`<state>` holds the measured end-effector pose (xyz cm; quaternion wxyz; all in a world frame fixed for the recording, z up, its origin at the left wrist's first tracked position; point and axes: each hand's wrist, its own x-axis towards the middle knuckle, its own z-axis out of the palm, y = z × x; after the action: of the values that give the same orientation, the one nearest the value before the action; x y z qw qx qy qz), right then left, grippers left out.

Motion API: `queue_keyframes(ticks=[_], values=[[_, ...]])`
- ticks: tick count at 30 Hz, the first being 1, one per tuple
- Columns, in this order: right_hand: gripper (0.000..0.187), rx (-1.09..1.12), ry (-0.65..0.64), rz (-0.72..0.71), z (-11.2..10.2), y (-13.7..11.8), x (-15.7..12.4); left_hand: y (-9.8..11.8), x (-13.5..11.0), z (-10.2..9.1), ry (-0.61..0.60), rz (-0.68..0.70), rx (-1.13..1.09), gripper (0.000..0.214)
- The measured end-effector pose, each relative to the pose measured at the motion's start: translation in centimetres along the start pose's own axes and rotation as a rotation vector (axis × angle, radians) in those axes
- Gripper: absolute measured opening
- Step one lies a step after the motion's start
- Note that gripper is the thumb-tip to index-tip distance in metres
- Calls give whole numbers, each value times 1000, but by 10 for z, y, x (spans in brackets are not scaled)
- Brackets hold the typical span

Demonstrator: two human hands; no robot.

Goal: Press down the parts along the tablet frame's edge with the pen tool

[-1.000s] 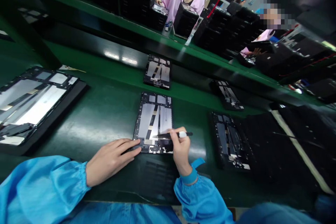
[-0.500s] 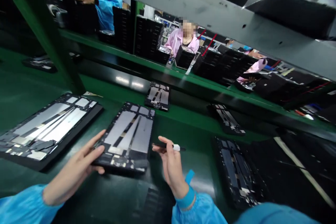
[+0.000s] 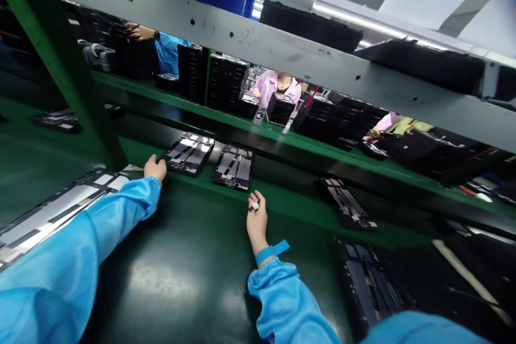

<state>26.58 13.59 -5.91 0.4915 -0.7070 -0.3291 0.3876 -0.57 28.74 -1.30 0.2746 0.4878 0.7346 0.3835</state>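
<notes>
At the back of the green bench, my left hand (image 3: 155,169) is closed on the left edge of an opened tablet (image 3: 188,153), whose silver batteries and dark flex strips face up. Just right of it lies a second opened tablet (image 3: 234,167), a narrow gap between them. My right hand (image 3: 257,217) is closed round a thin dark pen-like tool with a white part (image 3: 253,206); most of the tool is hidden by the fingers. This hand is in front of the second tablet, near its lower right corner. A larger-looking opened tablet (image 3: 60,209) lies at left, partly behind my left sleeve.
Further opened tablets lie at right, one at the back (image 3: 349,203) and one nearer (image 3: 366,279), beside black sheets (image 3: 427,274). A green post (image 3: 68,70) rises at left. A grey beam (image 3: 274,45) crosses above a shelf with stacked black trays (image 3: 228,80). Co-workers are behind it.
My left hand has carried the tablet from the near middle of the bench to the back, left of the other tablet. My right hand has reached forward, still holding the tool. The view has tilted up.
</notes>
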Motion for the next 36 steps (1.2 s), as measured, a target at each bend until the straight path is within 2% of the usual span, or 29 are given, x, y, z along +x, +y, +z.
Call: queue_keyframes(ticks=[2,5,8,10,12,15,16,18,20,22,24,27,29,32,34,36], values=[[52,-57,21,6,11,-5,14,-4,-10,18,-30,112,69,49],[60,-150,10,23,26,-10,33,-4,-39,53,-286,290,139,51],[57,-164,-20,25,29,-13,44,0,-61,81,-423,335,219,60],[52,-111,-8,27,18,-12,44,4,-70,85,-458,330,234,65],[55,-47,7,32,-4,-10,34,5,-82,75,-524,330,219,70],[66,10,-50,49,-49,0,-6,-5,-116,42,-706,353,180,86],[70,25,-100,65,-66,4,-25,-11,-133,28,-775,361,166,93],[90,55,-298,113,-97,11,-69,-27,-170,-1,-883,373,142,99],[99,-115,-427,101,-121,16,-111,-44,-207,-27,-955,412,136,90],[88,-323,-424,143,-137,19,-144,-59,-237,-47,-986,456,144,75],[74,-444,-383,186,-145,21,-162,-68,-254,-59,-984,490,152,63],[66,-478,-336,138,-145,24,-170,-68,-259,-65,-969,537,211,57],[64,-488,-292,14,-143,25,-172,-61,-256,-67,-908,622,278,59],[50,-536,-157,-290,-134,20,-180,-46,-256,-70,-774,752,305,52],[39,-538,-131,-450,-123,13,-187,-37,-261,-69,-772,743,265,46],[33,-497,-209,-520,-107,6,-191,-31,-266,-64,-829,683,204,34]])
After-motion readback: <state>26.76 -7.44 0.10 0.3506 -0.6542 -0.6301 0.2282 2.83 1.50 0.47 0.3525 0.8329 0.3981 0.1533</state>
